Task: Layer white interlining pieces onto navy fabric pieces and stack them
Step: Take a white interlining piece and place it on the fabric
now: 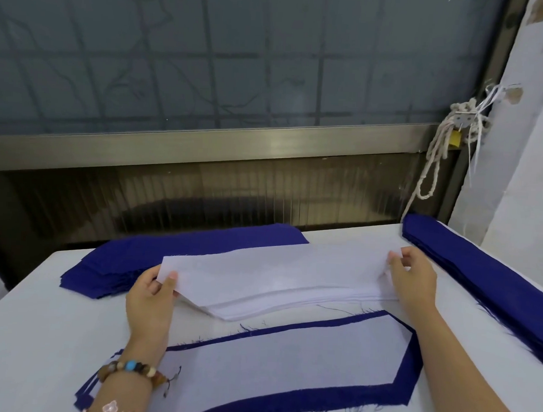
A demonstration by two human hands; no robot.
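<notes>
A pile of white interlining pieces (291,294) lies across the middle of the table. My left hand (151,297) pinches the left end of the top white piece (261,267), lifting it slightly. My right hand (411,280) pinches its right end. Close to me lies a navy fabric piece (302,400) with a white interlining piece (282,359) laid on it, navy showing as a border; more navy edges peek out beneath at the left.
A stack of navy pieces (181,258) sits behind the white pile at the back left. Another long navy stack (484,283) runs along the right side of the white table (40,336). A window frame and a knotted rope (437,150) stand beyond.
</notes>
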